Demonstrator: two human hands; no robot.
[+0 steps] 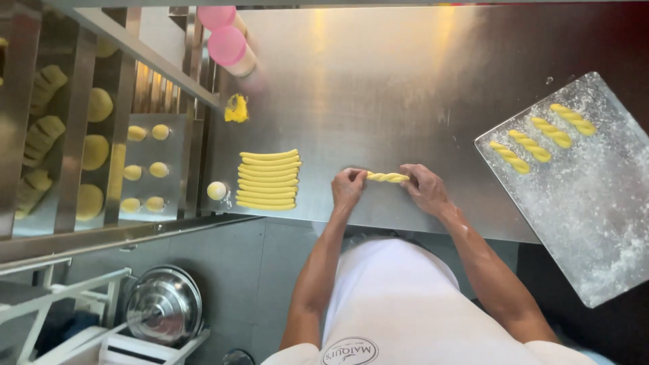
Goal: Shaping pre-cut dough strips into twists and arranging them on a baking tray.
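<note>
A short twisted rope of yellow dough (387,178) is stretched between my two hands over the steel table (378,88). My left hand (348,187) pinches its left end and my right hand (423,187) pinches its right end. To the left lies a neat stack of several plain yellow dough strips (268,180), with a small pale dough ball (216,190) beside it. A floured metal tray (595,203) at the right holds several finished twists (541,138) in a diagonal row.
Two pink-lidded containers (228,42) stand at the table's far left corner, near a yellow dough scrap (236,108). A rack (81,135) on the left holds trays of shaped dough pieces. A steel pot lid (163,305) rests on a low white stand.
</note>
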